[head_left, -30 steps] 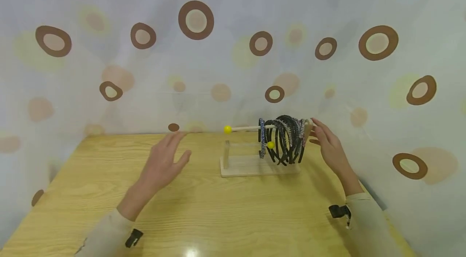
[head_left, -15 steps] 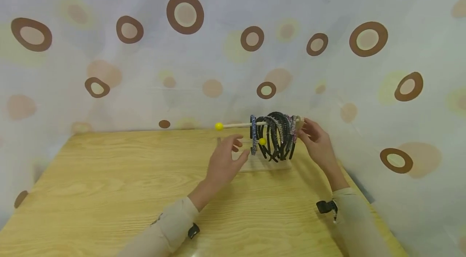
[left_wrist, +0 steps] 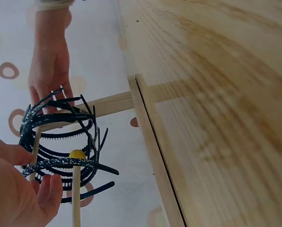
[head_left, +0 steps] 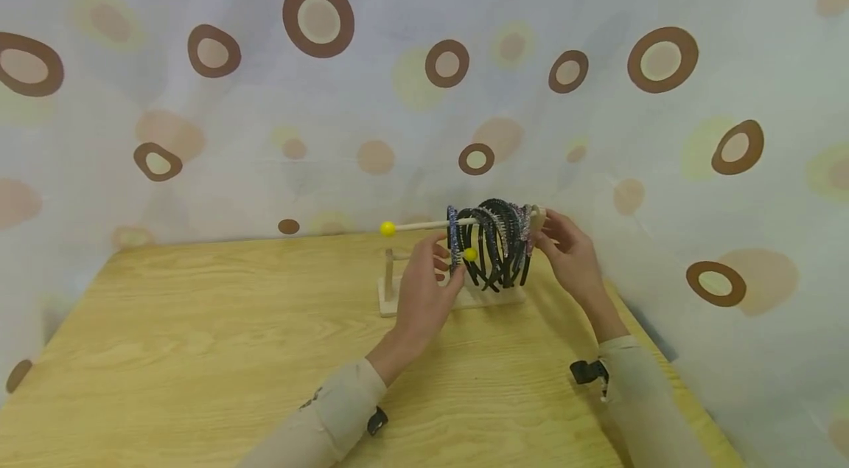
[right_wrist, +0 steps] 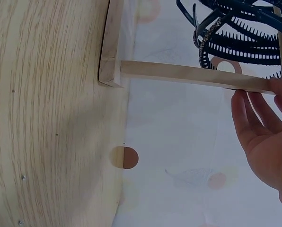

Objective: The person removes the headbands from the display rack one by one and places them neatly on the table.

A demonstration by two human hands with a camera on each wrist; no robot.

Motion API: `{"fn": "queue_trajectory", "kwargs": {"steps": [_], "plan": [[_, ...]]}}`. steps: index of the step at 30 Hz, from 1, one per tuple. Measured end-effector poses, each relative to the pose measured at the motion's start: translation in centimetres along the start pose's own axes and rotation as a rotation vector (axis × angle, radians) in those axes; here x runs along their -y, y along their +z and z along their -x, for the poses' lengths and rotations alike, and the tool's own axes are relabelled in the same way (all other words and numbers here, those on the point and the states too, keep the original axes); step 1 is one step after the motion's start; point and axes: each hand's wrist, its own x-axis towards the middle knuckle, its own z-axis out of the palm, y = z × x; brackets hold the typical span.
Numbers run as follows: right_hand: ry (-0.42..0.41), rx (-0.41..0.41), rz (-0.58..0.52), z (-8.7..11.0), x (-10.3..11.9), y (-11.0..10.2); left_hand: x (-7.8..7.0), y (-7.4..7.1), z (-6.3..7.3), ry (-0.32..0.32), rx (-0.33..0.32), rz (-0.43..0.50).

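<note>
A wooden headband rack (head_left: 387,304) stands on the table with several black, glittery headbands (head_left: 507,232) hung over its two dowels. Apart from that bunch, towards the left, hangs a blue glitter headband (head_left: 453,232). My left hand (head_left: 422,298) has its thumb and fingers on either side of this headband, which passes between them in the left wrist view. At the rack's right end, my right hand (head_left: 575,263) holds the upper part of the wooden upright (right_wrist: 179,73) between thumb and fingers. The other hand's fingers partly hide the rack's base.
Yellow balls (head_left: 388,229) cap the dowel ends, one of them close by my left thumb. Behind the wooden table (head_left: 232,350) hangs a pale curtain (head_left: 371,99) with brown circles, which also runs along the right side.
My left hand has come in from the left to the blue headband, its fingers closing around it. My right hand stays at the rack's right upright. The head view has shifted slightly right.
</note>
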Motion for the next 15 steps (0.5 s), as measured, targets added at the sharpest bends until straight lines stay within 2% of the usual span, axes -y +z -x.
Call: {"fn": "queue_trajectory", "kwargs": {"steps": [10,15], "plan": [[0.006,0.019,-0.03,-0.04,-0.22,0.19,0.67,-0.29,-0.32,0.008,-0.005,0.027],[-0.005,0.007,-0.014,0.01,-0.26,-0.08,0.16,-0.73,-0.93,0.033,-0.033,0.035]]}}
